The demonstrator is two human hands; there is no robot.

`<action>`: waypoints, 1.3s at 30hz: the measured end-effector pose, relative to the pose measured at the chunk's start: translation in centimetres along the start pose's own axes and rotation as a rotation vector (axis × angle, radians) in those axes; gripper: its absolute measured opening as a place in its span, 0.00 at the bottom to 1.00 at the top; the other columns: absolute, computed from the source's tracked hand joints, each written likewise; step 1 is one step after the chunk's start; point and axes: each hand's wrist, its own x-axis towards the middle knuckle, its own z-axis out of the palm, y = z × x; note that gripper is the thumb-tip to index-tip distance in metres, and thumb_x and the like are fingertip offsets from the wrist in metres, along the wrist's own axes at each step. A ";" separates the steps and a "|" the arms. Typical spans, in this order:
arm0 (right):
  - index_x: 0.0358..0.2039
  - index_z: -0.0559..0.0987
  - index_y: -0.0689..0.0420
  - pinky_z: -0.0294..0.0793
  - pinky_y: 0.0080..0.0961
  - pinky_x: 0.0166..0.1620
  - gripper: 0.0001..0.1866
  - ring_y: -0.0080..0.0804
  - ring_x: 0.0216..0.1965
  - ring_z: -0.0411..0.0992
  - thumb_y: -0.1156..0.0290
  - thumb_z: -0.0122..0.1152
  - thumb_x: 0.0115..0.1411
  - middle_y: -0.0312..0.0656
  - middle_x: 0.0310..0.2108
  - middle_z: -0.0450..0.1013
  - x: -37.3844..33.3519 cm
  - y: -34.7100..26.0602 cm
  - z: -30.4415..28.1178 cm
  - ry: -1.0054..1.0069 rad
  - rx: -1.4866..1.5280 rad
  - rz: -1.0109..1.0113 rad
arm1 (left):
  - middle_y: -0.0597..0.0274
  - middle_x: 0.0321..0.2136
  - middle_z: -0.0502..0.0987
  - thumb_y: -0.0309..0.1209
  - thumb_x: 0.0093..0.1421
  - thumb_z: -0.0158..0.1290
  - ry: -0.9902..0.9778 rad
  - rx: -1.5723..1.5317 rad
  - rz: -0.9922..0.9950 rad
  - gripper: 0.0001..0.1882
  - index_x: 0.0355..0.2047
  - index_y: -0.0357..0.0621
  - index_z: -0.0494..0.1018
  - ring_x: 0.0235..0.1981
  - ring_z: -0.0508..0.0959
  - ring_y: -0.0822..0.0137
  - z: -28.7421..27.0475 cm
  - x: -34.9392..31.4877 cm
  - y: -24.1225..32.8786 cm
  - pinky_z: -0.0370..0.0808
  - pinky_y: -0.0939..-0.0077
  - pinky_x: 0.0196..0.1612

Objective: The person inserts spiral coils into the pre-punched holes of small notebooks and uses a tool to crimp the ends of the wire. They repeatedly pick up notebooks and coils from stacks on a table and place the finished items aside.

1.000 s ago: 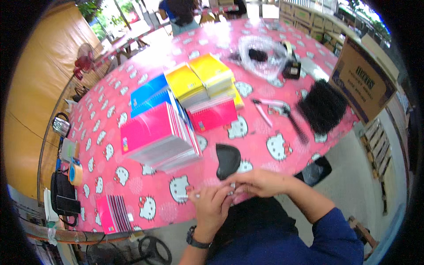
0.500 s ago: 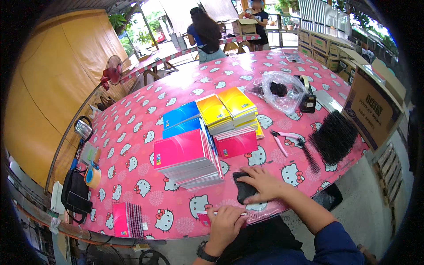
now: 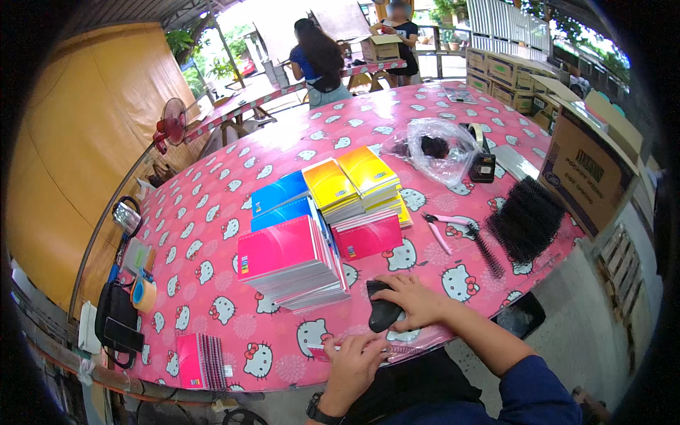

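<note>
A second ago I had both my hands together at the near edge of the surface (image 3: 212, 234), fingertips meeting over something small, with the black curved piece (image 3: 382, 312) lying untouched just beyond them. Now my right hand (image 3: 414, 301) has reached forward and rests on that black piece, fingers curled over its right side. My left hand (image 3: 354, 361) has dropped back toward me and sits at the surface's edge on a pink notebook with a wire spine (image 3: 368, 350). My head has also lifted: more of the far end of the surface and the two people (image 3: 322, 60) standing there have come into view.
</note>
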 end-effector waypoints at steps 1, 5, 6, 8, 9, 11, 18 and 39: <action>0.53 0.67 0.48 0.52 0.50 0.57 0.39 0.53 0.60 0.52 0.56 0.67 0.38 0.49 0.62 0.51 0.0 0.0 0.1 -0.002 0.033 0.006 | 0.67 0.37 0.74 0.35 0.49 0.59 0.016 -0.004 -0.019 0.13 0.36 0.50 0.73 0.41 0.72 0.65 0.1 0.0 0.0 0.54 0.59 0.49; 0.50 0.69 0.49 0.52 0.50 0.57 0.36 0.53 0.60 0.53 0.55 0.68 0.38 0.50 0.61 0.53 -0.1 -0.1 0.5 0.049 0.080 0.024 | 0.66 0.37 0.75 0.34 0.51 0.58 0.018 -0.054 -0.057 0.12 0.36 0.49 0.73 0.40 0.72 0.64 0.0 0.2 0.0 0.54 0.59 0.50; 0.50 0.69 0.49 0.52 0.50 0.57 0.36 0.53 0.60 0.53 0.55 0.68 0.38 0.50 0.61 0.53 -0.2 -0.1 0.6 0.053 0.078 0.028 | 0.66 0.36 0.75 0.35 0.51 0.58 0.023 -0.069 -0.068 0.12 0.36 0.49 0.73 0.40 0.72 0.64 0.1 0.0 -0.2 0.54 0.59 0.50; 0.50 0.70 0.50 0.52 0.49 0.58 0.36 0.52 0.60 0.53 0.52 0.69 0.40 0.51 0.60 0.55 -0.4 0.0 0.8 0.085 0.092 0.044 | 0.65 0.35 0.75 0.36 0.51 0.58 0.022 -0.083 -0.079 0.12 0.35 0.48 0.73 0.40 0.72 0.64 0.2 -0.1 -0.4 0.54 0.59 0.50; 0.50 0.70 0.50 0.52 0.49 0.58 0.36 0.52 0.60 0.53 0.52 0.69 0.40 0.51 0.60 0.55 -0.5 0.1 0.9 0.087 0.092 0.046 | 0.66 0.35 0.75 0.36 0.52 0.58 -0.018 -0.039 -0.079 0.12 0.36 0.48 0.73 0.40 0.72 0.64 0.1 -0.2 -0.5 0.53 0.59 0.50; 0.50 0.70 0.52 0.53 0.46 0.59 0.36 0.53 0.60 0.53 0.50 0.70 0.42 0.53 0.58 0.56 -0.9 0.4 1.3 0.216 0.229 0.058 | 0.66 0.35 0.75 0.36 0.52 0.57 -0.059 0.004 -0.081 0.12 0.36 0.48 0.73 0.39 0.72 0.64 -0.2 0.1 -0.2 0.53 0.59 0.50; 0.50 0.72 0.54 0.56 0.40 0.60 0.35 0.51 0.58 0.57 0.53 0.69 0.43 0.55 0.55 0.61 -1.4 0.0 1.3 0.358 0.480 0.125 | 0.69 0.35 0.74 0.40 0.50 0.58 -0.026 -0.048 -0.014 0.12 0.32 0.50 0.74 0.40 0.72 0.67 0.3 -0.2 -1.5 0.51 0.51 0.51; 0.44 0.77 0.58 0.63 0.32 0.53 0.23 0.36 0.48 0.68 0.58 0.64 0.51 0.45 0.44 0.72 -2.6 -3.1 -0.8 -0.037 0.846 0.014 | 0.70 0.25 0.74 0.34 0.35 0.66 0.216 0.035 -0.133 0.13 0.22 0.53 0.75 0.36 0.73 0.65 -0.5 -1.3 -2.7 0.45 0.51 0.59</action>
